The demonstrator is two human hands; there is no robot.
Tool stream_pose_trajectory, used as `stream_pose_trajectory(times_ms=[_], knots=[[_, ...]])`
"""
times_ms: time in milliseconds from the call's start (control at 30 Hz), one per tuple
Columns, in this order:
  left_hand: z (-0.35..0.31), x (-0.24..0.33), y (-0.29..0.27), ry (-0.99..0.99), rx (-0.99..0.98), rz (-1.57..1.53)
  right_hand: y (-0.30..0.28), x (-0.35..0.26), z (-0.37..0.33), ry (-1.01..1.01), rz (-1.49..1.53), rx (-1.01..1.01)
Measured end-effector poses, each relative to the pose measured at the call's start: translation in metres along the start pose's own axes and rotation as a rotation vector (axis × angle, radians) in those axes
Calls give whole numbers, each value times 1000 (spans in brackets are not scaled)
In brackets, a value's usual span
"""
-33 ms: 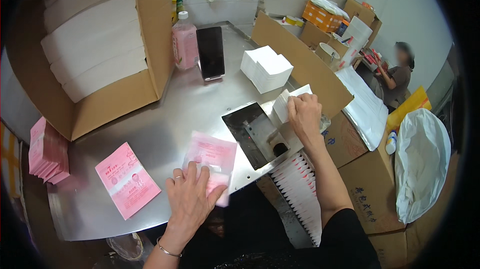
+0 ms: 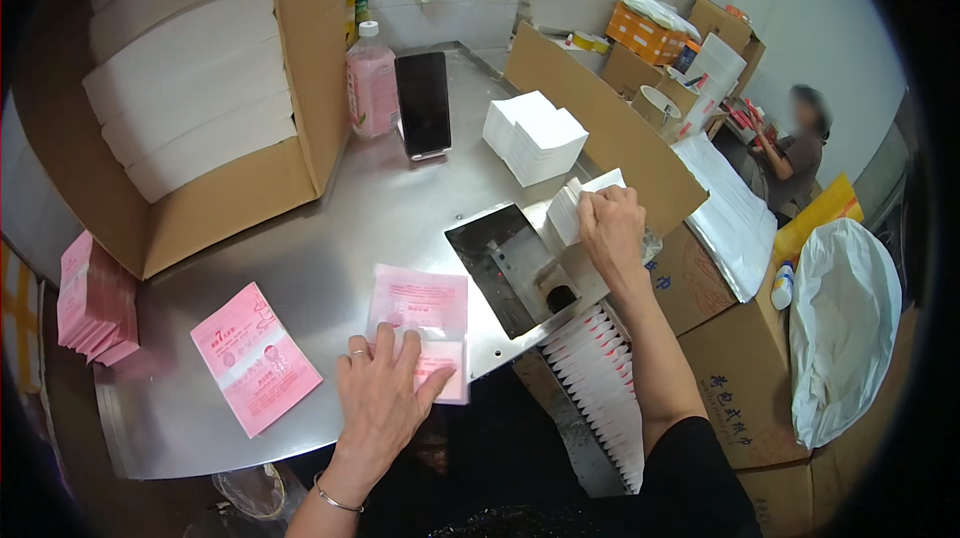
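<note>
My left hand [image 2: 385,390] presses a pink, partly see-through plastic packet [image 2: 420,296] against the near edge of the metal table. Its thumb and fingers hold the packet's lower part, where a white folded tissue seems to show through. My right hand [image 2: 612,228] is closed on the top of a small stack of white folded tissues [image 2: 566,212], right of the rectangular opening [image 2: 500,273] in the table. Its fingertips are partly hidden. A stack of flat pink printed bags [image 2: 256,360] lies left of my left hand. Beyond the opening stands a larger stack of white folded tissues [image 2: 535,141].
A cardboard box [image 2: 225,183] of white tissue bundles stands at left, beside a pile of pink packets [image 2: 95,303]. A phone [image 2: 423,103] and pink bottle [image 2: 371,88] stand behind. Filled packets [image 2: 595,388] line a chute below. Another person [image 2: 795,153] sits at far right.
The pink packet under my left hand has straightened and lies flatter, its lower end shifted slightly right. My right hand stays on the tissue stack.
</note>
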State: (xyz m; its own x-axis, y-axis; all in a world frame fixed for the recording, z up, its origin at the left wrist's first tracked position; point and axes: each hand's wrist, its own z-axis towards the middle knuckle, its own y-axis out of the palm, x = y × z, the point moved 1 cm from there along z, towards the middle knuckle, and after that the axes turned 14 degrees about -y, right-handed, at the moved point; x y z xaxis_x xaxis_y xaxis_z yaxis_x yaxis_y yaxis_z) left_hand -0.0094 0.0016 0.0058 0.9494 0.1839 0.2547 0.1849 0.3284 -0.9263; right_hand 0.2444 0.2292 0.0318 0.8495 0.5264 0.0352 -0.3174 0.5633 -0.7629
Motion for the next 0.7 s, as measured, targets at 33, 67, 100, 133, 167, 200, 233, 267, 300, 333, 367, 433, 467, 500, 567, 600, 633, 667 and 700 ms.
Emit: stream_pose_trajectory(times_ms=[33, 67, 100, 133, 167, 200, 233, 267, 300, 333, 367, 433, 467, 500, 567, 600, 633, 667, 700], knots=[[1, -1, 1, -3, 0, 0, -1, 0, 1, -3, 1, -1], [3, -3, 5, 2, 27, -50, -2, 0, 2, -4, 15, 8], [4, -4, 8, 7, 53, -99, -3, 0, 2, -4, 28, 17], [4, -5, 9, 6, 50, -100, -3, 1, 1, -4, 29, 14], [5, -6, 10, -3, 55, -105, -3, 1, 1, -13, 44, -2], [6, -7, 11, -13, 60, -110, -3, 2, -1, -22, 60, -19], [5, -8, 12, -18, 54, -105, -2, 4, -3, -22, 67, -24], [5, -7, 13, -17, 42, -126, -3, 6, -5, -29, 78, 40], [5, -6, 14, -16, 30, -147, -2, 5, -7, -35, 90, 103], [3, -4, 13, -26, 26, -140, -1, 0, -9, -38, 101, 97], [0, 0, 11, 62, -2, -183, -3, -7, -13, -135, 35, 111], [-4, -1, 9, 132, -30, -214, -2, -37, -26, -331, 117, 107], [-6, -4, 8, 95, -58, -263, -3, -70, -42, -427, 260, 83], [-9, -7, 7, 59, -87, -310, -10, -109, -60, -587, 380, 97], [-5, -11, 0, 0, -127, -270, -45, -165, -85, -884, 698, -156], [-5, -12, -7, 3, -55, -212, -43, -174, -109, -946, 652, -21], [-4, -13, -9, 10, 14, -154, -26, -173, -106, -942, 652, -14], [-9, -8, -2, 18, 40, -206, -7, -171, -95, -796, 546, -141], [-13, -2, 5, 8, 37, -191, 6, -174, -80, -651, 452, -268]])
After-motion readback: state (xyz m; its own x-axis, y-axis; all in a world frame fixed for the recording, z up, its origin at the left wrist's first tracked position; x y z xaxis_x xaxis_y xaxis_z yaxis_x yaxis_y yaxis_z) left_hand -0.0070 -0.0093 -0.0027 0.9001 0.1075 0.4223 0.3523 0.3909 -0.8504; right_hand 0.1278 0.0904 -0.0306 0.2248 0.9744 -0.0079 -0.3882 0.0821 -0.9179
